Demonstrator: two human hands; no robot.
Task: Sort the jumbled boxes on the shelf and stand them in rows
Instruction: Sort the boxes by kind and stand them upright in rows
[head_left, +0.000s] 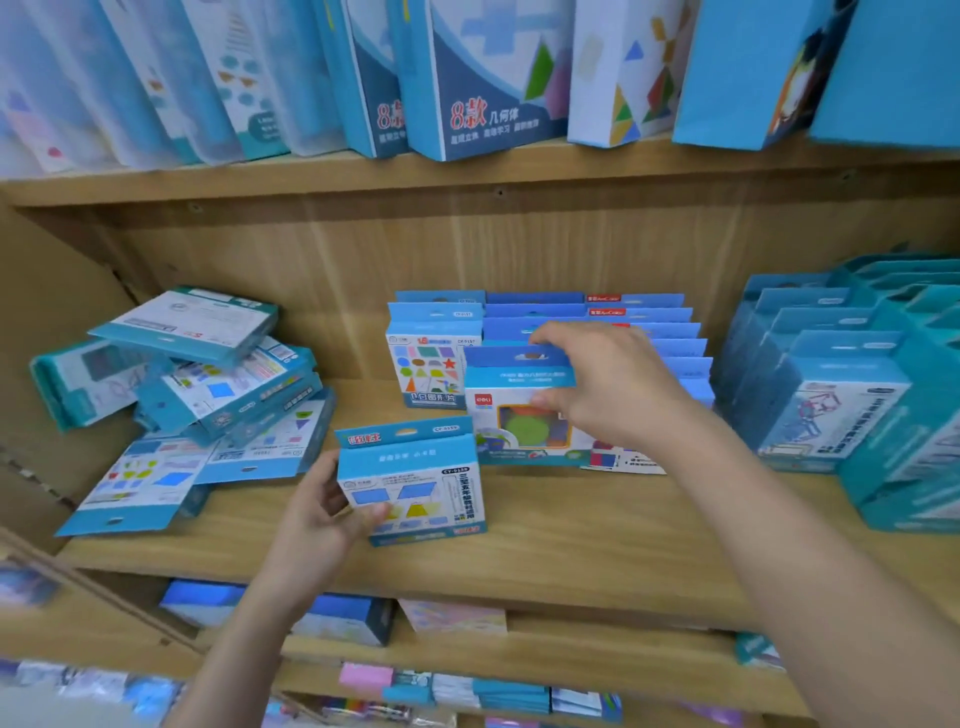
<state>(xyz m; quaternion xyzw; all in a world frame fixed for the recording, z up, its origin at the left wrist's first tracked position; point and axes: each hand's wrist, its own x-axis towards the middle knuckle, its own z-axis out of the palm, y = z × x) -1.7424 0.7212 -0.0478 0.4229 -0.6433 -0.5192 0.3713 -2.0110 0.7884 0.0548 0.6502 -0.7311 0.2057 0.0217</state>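
— Left hand, nearest the lens in the head view: gripped what?

— Gripped a small blue box, fingers behind and thumb across the printed front. Held it upright just above the front part of the shelf board, apart from every row.

— And the right hand?

— Pinched the hang-tab top of the front box in the middle row, with thumb on the face and fingers over the top edge. Cannot tell whether steadying it or setting it in place.

— Counted as done?

— Judged partly done. Counted as standing: the middle row, packed front to back; a short row of shape-tile boxes just to its left, touching it; further rows at the right end, upright and close together.

— Counted as left?

— Noted at the left end a heap of boxes, lying flat and crosswise, several stacked askew, none standing. Judged this heap as the bulk of the remaining work, each box to be sorted by kind and stood up. Judged the held box as also lacking a place. Could not match it to any row, print being too blurred to read.
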